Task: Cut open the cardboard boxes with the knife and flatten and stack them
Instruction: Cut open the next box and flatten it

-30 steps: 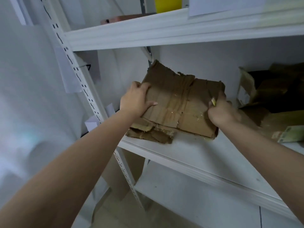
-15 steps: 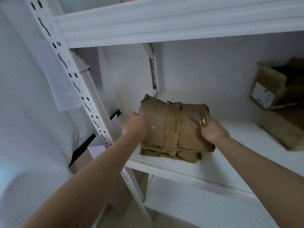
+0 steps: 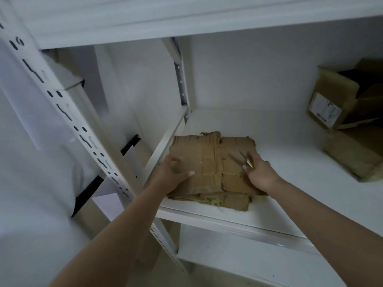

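Flattened cardboard stack (image 3: 211,168) lies at shelf (image 3: 290,183) front-left corner.

Left hand (image 3: 173,177) presses stack top, fingers spread flat.

Right hand (image 3: 260,174) fingers clamped on knife (image 3: 246,160), blade over stack.

Uncut cardboard boxes (image 3: 342,104) at shelf right edge remain: judged partway done.

The flattened cardboard stack (image 3: 209,162) is brown corrugated board, matt and rough, creased in ridges with torn, frayed edges. The knife (image 3: 247,160) has a thin grey metal blade with a dull sheen and a yellowish handle, while the shelf (image 3: 290,183) is smooth white painted metal with a soft satin finish, its perforated upright (image 3: 68,112) the same. The boxes (image 3: 348,112) at right are matt brown cardboard, one bearing a smooth white paper label (image 3: 324,110).
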Available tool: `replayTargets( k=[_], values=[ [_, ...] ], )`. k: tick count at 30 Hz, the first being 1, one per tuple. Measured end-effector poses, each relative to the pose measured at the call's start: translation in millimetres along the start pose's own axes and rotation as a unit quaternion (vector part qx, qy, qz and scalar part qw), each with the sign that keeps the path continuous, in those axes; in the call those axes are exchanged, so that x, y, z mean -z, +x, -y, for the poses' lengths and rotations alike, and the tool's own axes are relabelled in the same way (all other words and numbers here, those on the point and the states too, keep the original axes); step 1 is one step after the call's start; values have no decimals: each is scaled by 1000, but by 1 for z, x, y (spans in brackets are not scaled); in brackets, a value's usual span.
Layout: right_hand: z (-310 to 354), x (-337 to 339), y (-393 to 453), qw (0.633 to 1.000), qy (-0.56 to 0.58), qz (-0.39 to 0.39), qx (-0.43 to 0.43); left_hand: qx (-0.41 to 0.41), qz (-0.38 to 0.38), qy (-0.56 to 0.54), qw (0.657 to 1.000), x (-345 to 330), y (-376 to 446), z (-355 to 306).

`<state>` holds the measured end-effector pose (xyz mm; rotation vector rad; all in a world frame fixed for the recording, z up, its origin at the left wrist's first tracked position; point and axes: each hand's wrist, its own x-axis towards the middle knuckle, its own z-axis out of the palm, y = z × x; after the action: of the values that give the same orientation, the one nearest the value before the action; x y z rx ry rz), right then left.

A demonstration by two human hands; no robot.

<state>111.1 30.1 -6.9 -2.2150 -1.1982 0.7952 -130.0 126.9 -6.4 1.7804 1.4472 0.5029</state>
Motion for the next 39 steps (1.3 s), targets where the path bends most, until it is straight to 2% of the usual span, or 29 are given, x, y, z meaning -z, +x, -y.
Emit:
replayTargets(
  k=[4,8,14,22,24,25,27,29,31,34,37,39],
  values=[
    [-12,1,-13,1000,-2,1,0,-12,24,2,1000,0,0,1],
    [-11,7,-11,1000,14,-17,-2,-23,-1,21,1000,-12,-1,-5],
    [-19,14,-11,996,90,-21,-20,9,22,-79,997,-12,0,-9],
    [-54,41,-22,995,13,-68,-70,-32,40,-46,998,-55,3,-34],
    [-57,42,-25,993,-59,-59,-82,-32,40,8,999,-60,2,-39],
    [-57,41,-26,988,-109,-57,-94,-30,37,69,996,-60,0,-42],
    [-54,44,-30,972,-195,-65,-115,-23,28,208,977,-57,-3,-50],
    [-49,53,-34,956,-243,-100,-129,-42,37,286,957,-54,-4,-60],
    [-45,64,-36,946,-260,-161,-109,-102,60,306,945,-53,-2,-73],
    [-30,66,-28,937,-276,-213,15,-195,65,273,940,-58,1,-97],
    [-13,49,-16,949,-245,-164,114,-253,37,300,919,-76,3,-107],
    [-19,30,-11,960,-237,-102,106,-255,48,351,900,-93,4,-92]
  ],
)
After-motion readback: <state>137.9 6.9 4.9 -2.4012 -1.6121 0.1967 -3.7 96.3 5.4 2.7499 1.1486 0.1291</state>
